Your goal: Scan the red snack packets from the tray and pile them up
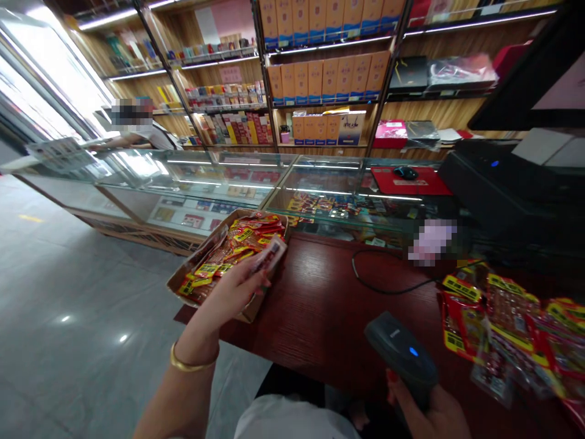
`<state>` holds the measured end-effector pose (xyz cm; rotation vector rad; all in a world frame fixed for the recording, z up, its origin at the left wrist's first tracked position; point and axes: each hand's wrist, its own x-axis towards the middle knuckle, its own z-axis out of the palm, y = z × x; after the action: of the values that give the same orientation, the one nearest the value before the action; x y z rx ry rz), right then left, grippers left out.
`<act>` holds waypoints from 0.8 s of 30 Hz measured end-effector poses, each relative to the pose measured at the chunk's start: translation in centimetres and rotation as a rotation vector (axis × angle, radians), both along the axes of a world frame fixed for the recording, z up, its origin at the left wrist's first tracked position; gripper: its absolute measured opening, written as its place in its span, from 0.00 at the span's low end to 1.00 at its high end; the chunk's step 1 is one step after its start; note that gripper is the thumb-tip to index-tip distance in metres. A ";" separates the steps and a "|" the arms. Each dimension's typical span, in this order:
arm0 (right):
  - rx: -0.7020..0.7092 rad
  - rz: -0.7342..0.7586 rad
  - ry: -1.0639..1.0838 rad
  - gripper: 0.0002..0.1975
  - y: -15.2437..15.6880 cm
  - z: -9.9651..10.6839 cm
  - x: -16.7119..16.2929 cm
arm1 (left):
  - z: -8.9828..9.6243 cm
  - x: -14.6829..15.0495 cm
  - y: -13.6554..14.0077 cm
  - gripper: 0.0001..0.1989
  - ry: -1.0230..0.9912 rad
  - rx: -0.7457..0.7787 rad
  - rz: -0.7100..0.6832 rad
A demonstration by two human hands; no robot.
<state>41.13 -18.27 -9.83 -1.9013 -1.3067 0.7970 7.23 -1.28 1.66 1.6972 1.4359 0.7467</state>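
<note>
My left hand (235, 289), a gold bangle at its wrist, is closed on a small clear snack packet (273, 253) with dark reddish contents. It reaches over the right side of an open cardboard box (251, 310), which is filled with red and yellow snack packets (244, 235). Near the counter's front edge, my right hand (425, 414) grips a dark barcode scanner (402, 350) with a blue light on top. The scanner points away to the upper left. To its right lies a pile of red, yellow and clear snack packets (507, 311).
A dark red wooden counter (315, 311) lies before me, with a black cable (388, 292) across it. Behind are glass display cases (228, 177), a mouse (406, 173) on a red pad and a dark till machine (498, 189). Another person (155, 135) stands at the far left.
</note>
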 end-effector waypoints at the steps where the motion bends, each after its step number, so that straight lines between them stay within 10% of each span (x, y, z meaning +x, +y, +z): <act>1: 0.011 0.028 0.000 0.32 0.0 0.1 0.0 | -0.4 1.8 -0.4 0.28 -0.123 -0.125 -0.096; 5: 0.088 0.032 -0.033 0.27 -0.1 0.7 -0.2 | -3.8 7.7 -1.3 0.28 -0.426 -0.473 -0.360; 10: 0.111 -0.076 -0.001 0.24 -0.9 1.8 -0.9 | -7.4 9.3 -0.7 0.30 -0.585 -0.668 -0.318; 24: 0.112 -0.050 0.035 0.22 -1.4 1.6 -0.9 | -6.6 9.1 -0.1 0.36 -0.548 -0.704 -0.200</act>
<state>40.21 -19.68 -8.27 -1.8169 -1.2507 0.7140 16.33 -1.39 -4.90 0.9688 0.9585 0.4601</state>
